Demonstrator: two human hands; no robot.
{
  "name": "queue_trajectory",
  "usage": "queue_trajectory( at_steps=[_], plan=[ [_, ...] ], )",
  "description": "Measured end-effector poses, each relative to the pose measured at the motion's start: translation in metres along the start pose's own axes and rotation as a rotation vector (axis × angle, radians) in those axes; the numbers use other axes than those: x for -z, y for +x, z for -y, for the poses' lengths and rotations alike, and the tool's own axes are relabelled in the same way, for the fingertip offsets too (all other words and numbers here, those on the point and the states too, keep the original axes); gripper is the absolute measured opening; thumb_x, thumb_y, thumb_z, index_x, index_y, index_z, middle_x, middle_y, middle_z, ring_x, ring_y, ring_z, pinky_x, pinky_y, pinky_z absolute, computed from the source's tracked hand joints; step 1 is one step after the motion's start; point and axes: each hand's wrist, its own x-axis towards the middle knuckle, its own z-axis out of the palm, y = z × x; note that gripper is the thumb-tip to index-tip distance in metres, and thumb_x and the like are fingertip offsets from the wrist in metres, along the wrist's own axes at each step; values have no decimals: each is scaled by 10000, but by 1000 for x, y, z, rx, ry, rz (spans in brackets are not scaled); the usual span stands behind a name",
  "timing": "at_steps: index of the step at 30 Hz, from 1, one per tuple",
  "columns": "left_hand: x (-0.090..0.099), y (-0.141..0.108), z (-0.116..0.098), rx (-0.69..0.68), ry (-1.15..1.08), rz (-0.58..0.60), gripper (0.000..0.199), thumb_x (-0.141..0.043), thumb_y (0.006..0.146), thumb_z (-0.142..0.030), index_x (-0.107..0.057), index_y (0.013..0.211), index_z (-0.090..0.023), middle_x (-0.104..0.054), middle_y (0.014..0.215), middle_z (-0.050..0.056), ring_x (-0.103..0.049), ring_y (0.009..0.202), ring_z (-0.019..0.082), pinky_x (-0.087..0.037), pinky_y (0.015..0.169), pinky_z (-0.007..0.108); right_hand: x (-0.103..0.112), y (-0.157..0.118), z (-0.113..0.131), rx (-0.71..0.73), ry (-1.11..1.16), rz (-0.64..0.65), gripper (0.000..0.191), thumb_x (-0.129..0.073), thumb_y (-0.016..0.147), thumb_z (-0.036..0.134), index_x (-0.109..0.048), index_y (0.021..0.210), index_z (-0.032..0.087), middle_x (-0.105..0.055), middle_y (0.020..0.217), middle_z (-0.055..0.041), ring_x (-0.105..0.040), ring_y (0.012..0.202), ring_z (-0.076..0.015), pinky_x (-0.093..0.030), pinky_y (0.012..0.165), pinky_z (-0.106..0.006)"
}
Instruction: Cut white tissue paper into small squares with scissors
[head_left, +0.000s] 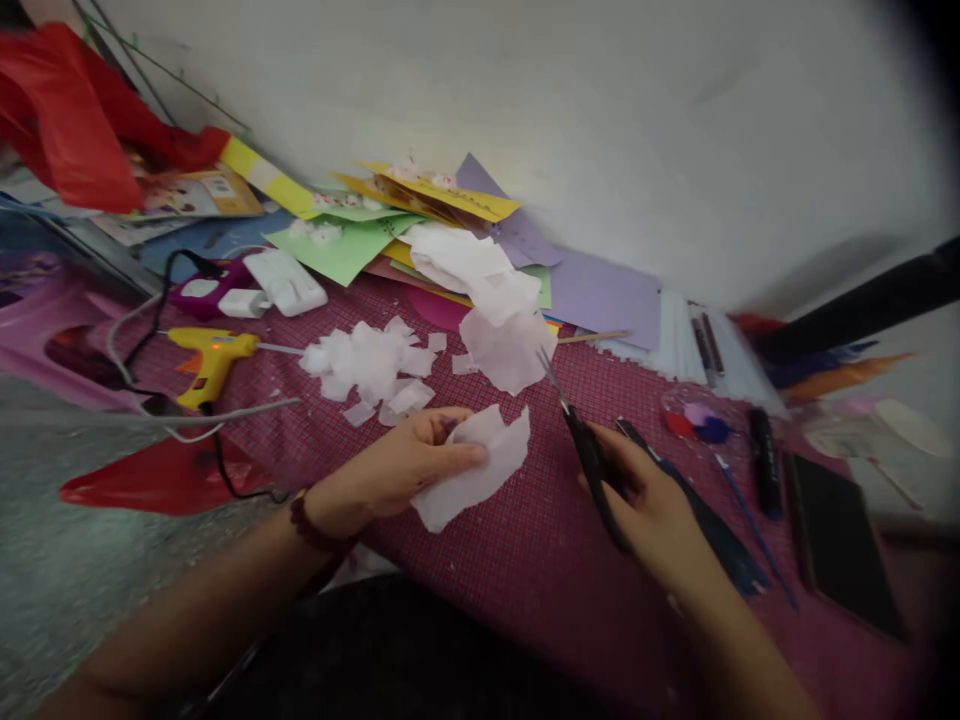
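My left hand pinches a piece of thin white paper between thumb and fingers, over the front of the table. Its edges look uneven. On the right, my right hand is wrapped around the black handles of a pair of scissors. The scissor blades point up and left, apart from the held paper. Beyond my left hand lies a heap of small cut white paper pieces. Behind the scissor tips rest a larger white sheet and a folded white bundle.
A yellow glue gun with a cord lies left, near a purple power strip with a white plug. Coloured papers line the wall. At right are a black marker, a blue brush and a dark flat rectangular object.
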Motion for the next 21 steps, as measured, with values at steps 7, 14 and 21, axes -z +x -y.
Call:
queue_trajectory(
  at_steps=[7, 14, 21],
  plan=[
    [-3, 37, -21, -69, 105, 174, 246, -772, 745, -291, -649, 909, -156, -648, 731, -24, -548, 565, 64, -390, 504, 170, -1, -1, 3, 148, -394, -24, 479, -633, 828, 248, -621, 1304, 195, -678, 1180, -147, -627, 1107, -320, -463, 1021, -576],
    [-9, 65, -23, -21, 366, 386, 289, -737, 766, -394, -663, 919, -161, -610, 707, -16, -483, 546, 72, -349, 488, 182, -5, -5, 11, 33, 332, -3, 516, -653, 863, 518, -570, 1312, 279, -641, 1203, -107, -619, 1117, -273, -496, 983, -468],
    [-8, 69, -9, -7, 458, 512, 271, -692, 778, -415, -608, 843, -166, -545, 694, -33, -453, 556, 76, -347, 519, 194, -23, -10, 8, -182, 925, 163, 313, -805, 736, 473, -668, 886, 234, -638, 723, 1, -604, 676, -157, -505, 661, -279]
  ],
)
